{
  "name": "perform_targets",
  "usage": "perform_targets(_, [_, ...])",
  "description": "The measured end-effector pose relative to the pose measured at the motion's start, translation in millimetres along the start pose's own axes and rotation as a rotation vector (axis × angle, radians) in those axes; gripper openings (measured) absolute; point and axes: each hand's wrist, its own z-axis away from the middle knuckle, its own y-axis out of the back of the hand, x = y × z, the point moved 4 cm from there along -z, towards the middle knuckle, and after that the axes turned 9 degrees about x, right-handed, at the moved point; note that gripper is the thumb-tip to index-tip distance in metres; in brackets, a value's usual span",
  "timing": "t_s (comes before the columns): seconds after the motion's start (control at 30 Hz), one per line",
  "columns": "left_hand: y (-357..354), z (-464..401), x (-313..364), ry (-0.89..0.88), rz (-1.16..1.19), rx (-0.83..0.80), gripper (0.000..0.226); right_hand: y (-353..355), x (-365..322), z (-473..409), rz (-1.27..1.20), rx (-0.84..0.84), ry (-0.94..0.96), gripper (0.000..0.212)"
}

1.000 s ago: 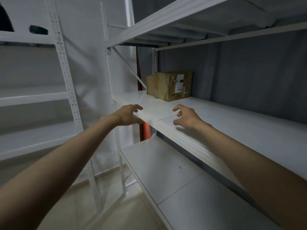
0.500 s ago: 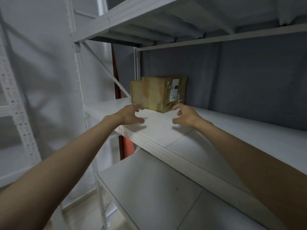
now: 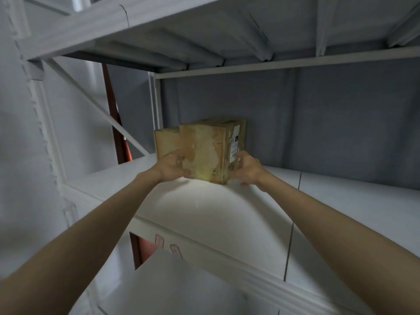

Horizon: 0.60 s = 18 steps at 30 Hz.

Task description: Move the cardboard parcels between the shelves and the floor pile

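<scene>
Brown taped cardboard parcel (image 3: 200, 151) w/ white label sits at back-left of the white metal shelf (image 3: 227, 212), btwn both hands. Left hand (image 3: 171, 168) fingers curl round its left lower edge; right hand (image 3: 246, 168) fingers grip the labelled right side. Grey wall (image 3: 318, 123) just beyond the fingers.
</scene>
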Motion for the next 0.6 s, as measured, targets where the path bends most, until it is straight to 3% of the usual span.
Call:
perform_targets(0.2, [-7, -31, -22, 0.038, 0.115, 0.03, 0.085, -19, -1, -16, -0.012, -0.015, -0.065, 0.09])
perform_targets(0.33, [-15, -43, -30, 0.036, 0.175, 0.018, 0.045, -28, -2, -19, -0.02, -0.029, -0.07, 0.095])
perform_targets(0.4, [-20, -45, -31, 0.037, 0.214, 0.014, 0.045, -31, -3, -18, -0.018, -0.035, -0.063, 0.092])
perform_targets(0.6, [-24, -42, -26, 0.074, 0.294, 0.004, 0.084, -34, -5, -9, -0.024, -0.092, -0.04, 0.086])
